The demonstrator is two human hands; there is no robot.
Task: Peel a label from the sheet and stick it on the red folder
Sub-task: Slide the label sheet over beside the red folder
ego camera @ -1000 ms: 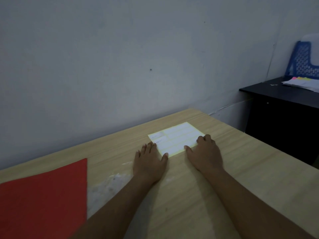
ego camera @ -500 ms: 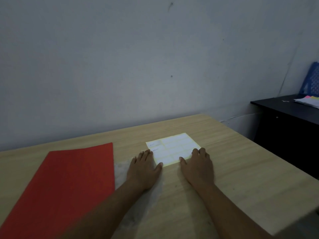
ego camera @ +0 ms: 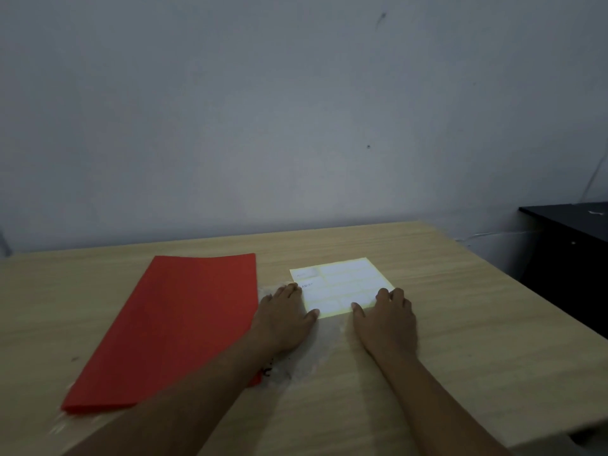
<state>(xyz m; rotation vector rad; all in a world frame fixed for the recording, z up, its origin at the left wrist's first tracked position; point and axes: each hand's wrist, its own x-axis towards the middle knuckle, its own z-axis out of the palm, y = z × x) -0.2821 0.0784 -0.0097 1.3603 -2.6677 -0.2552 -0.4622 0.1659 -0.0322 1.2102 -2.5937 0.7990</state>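
Red folder (ego camera: 177, 327): lies flat on the wooden table (ego camera: 460, 317), occupying the left-centre of the frame, closed, its long side running from the lower left up toward the middle. No label is seen on its visible face. A pale, glossy patch, possibly clear plastic, shows on the table around its lower right corner; its nature cannot be confirmed.

Left hand (ego camera: 283, 320): rests palm down on the table just right of the folder, at frame centre. Fingers extended and slightly spread, holding nothing; the fingertips touch the left edge of the label sheet and the thumb meets its near left corner.

Label sheet (ego camera: 340, 286): lies flat, right of centre, between the two hands, well apart from the folder's top face. A grid of rectangular labels is visible; faint marks show on the upper left labels but are too blurred to read. No label corner appears lifted.

Right hand (ego camera: 388, 320): palm down at the sheet's near right corner. Fingers lightly curled together over the sheet's right edge, thumb tip on its near edge; nothing is pinched.

Dark cabinet (ego camera: 566, 258): stands at the right edge of the frame, clear of the work.

Assessment: the step in hand is steadying the sheet; peeling has not begun. The next move calls for one hand to pin the backing while a fingernail of the other lifts a label corner, then a slow peel to avoid tearing or curling.
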